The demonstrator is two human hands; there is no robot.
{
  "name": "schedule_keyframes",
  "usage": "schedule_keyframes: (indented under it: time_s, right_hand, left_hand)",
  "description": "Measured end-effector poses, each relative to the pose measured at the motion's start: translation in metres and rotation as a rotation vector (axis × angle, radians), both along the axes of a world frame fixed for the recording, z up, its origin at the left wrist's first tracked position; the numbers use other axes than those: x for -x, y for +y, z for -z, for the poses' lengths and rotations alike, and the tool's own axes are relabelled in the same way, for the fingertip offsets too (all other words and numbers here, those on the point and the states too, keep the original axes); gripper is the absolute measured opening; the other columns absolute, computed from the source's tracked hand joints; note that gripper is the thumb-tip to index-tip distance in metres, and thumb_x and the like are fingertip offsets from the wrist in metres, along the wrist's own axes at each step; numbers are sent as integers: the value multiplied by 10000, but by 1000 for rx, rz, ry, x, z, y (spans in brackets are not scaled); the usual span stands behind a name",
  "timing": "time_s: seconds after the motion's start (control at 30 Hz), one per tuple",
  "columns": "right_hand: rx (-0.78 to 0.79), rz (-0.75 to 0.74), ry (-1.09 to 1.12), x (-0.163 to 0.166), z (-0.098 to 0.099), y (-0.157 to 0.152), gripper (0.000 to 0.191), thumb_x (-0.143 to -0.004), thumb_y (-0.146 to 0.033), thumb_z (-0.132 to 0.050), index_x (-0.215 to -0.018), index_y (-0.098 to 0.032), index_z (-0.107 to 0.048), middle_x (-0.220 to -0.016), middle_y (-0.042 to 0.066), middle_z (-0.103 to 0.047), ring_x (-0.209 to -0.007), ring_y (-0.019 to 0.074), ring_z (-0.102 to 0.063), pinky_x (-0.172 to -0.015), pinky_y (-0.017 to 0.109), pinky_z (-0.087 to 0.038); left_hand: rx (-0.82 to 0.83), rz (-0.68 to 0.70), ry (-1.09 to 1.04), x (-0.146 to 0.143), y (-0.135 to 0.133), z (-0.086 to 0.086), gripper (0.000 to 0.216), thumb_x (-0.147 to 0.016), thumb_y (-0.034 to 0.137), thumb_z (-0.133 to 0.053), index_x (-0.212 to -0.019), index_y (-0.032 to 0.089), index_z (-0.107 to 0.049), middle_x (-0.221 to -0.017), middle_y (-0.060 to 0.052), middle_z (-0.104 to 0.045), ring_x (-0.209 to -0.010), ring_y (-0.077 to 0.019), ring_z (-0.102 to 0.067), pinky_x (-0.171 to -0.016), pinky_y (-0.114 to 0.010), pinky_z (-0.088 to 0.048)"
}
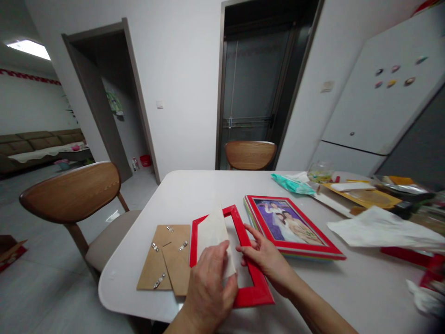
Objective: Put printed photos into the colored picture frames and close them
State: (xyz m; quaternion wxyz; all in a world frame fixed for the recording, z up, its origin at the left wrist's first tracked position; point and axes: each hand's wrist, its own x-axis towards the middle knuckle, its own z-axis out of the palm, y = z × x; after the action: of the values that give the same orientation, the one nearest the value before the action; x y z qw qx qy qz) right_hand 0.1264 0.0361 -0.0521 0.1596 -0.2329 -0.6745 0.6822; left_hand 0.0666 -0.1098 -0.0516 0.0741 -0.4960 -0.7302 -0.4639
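A red picture frame (255,282) is tilted up off the white table, its opening facing me. My right hand (262,255) grips its right side, thumb and fingers around the bar. Across the left part of the opening lies a cream-white sheet (212,227), and my left hand (212,278) pinches its right edge. To the left, a brown backing board (149,269) with metal clips lies flat, partly under a smaller brown piece (176,269). Beside my right hand, a red-framed photo of people (288,220) tops a stack of frames.
The white table (194,185) has a rounded left corner. On its right side lie a teal packet (294,183), a yellow envelope (368,197), white wrapping (382,229) and a glass jar (320,172). Wooden chairs stand at the left (76,190) and far side (251,155).
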Motion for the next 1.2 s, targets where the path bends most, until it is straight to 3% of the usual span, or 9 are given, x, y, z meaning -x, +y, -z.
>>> schedule_keyframes:
  time_s: [0.13, 0.2, 0.33, 0.4, 0.57, 0.73, 0.87, 1.03, 1.2]
  right_hand:
    - [-570, 53, -217, 0, 22, 15, 611, -660, -241, -452, -1229, -52, -332, -604, 5, -569, -522, 149, -525, -521, 256, -403]
    - [-789, 50, -303, -1, 32, 20, 552, -677, -223, -423, -1197, -43, -387, -682, 55, -612, -612, 178, -564, -593, 273, -417]
    - [-992, 38, -379, -4, 45, 23, 481, -713, -212, -398, -1166, -54, -438, -1042, 148, -577, -910, 218, -554, -791, 295, -396]
    - [-1044, 31, -399, -4, 47, 22, 452, -726, -210, -398, -1151, -65, -457, -1098, 148, -549, -971, 218, -528, -834, 298, -375]
    - [-1120, -9, -472, -4, 44, 18, 397, -737, -202, -414, -1114, -104, -490, -1029, 136, -572, -937, 211, -538, -797, 292, -385]
    - [-1186, 1, -537, -8, 40, 12, 355, -758, -246, -402, -1079, -142, -512, -952, 116, -562, -835, 221, -549, -694, 308, -416]
    - [-1227, 44, -371, -5, 35, 4, 347, -745, -261, -435, -1059, -152, -534, -1027, 114, -527, -941, 227, -487, -782, 322, -395]
    - [-1034, -84, -220, 13, 30, -11, 362, -737, -207, -428, -1071, -112, -529, -1025, 116, -560, -943, 202, -504, -843, 312, -373]
    - [-715, -144, -120, 38, 36, -24, 407, -739, -224, -414, -1115, -85, -487, -875, 109, -618, -719, 163, -571, -649, 265, -428]
  left_hand:
    - [-58, -315, -214, 23, -33, -9, 419, -723, 189, -473, -1138, 180, -410, -798, -21, -543, -685, -141, -540, -649, -255, -455]
    - [-60, -391, -364, 39, -52, -4, 437, -720, 253, -487, -1141, 185, -393, -800, -7, -539, -690, -147, -548, -624, -247, -453]
    - [21, -432, -509, 64, -81, 20, 475, -693, 288, -493, -1139, 166, -384, -725, 22, -541, -647, -153, -551, -598, -248, -440]
    - [103, -448, -477, 69, -87, 31, 457, -688, 281, -485, -1120, 153, -409, -647, 42, -522, -581, -148, -534, -570, -249, -423]
    - [298, -457, -325, 69, -88, 41, 408, -711, 294, -456, -1103, 182, -463, -656, 20, -555, -597, -172, -549, -571, -256, -401]
    - [341, -454, -289, 71, -85, 40, 394, -717, 307, -464, -1100, 213, -477, -761, -8, -600, -726, -199, -573, -623, -259, -400]
    - [334, -437, -377, 74, -84, 35, 387, -725, 320, -466, -1094, 202, -458, -755, 2, -604, -645, -169, -572, -594, -245, -397]
    - [352, -427, -423, 80, -82, 30, 399, -733, 330, -458, -1092, 157, -434, -698, 2, -598, -599, -160, -564, -556, -238, -382]
    - [316, -424, -422, 87, -83, 36, 392, -724, 334, -472, -1067, 147, -450, -654, 13, -581, -574, -155, -551, -541, -232, -373]
